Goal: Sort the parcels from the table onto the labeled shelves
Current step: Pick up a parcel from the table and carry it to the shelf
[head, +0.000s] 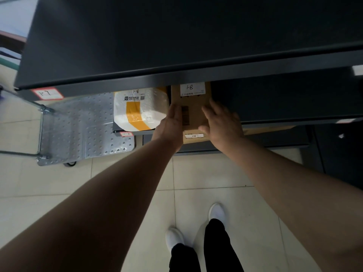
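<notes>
A brown cardboard parcel (193,107) with a white label marked 8-1 lies on a lower dark shelf (275,107). My left hand (172,122) presses flat against its left side and my right hand (222,122) lies against its right side, fingers spread. The parcel's near end sticks out past the shelf's front edge. Just to its left on the same shelf sits a white padded parcel (140,110) with yellow tape, also marked 8-1. A small red-framed tag (125,133) marks the shelf edge below it.
The upper dark shelf (176,46) overhangs most of the view, with a red-framed label (47,93) reading 7-1 at its left end. A silver platform trolley (82,130) stands on the tiled floor at left. My feet in white shoes (196,228) are below.
</notes>
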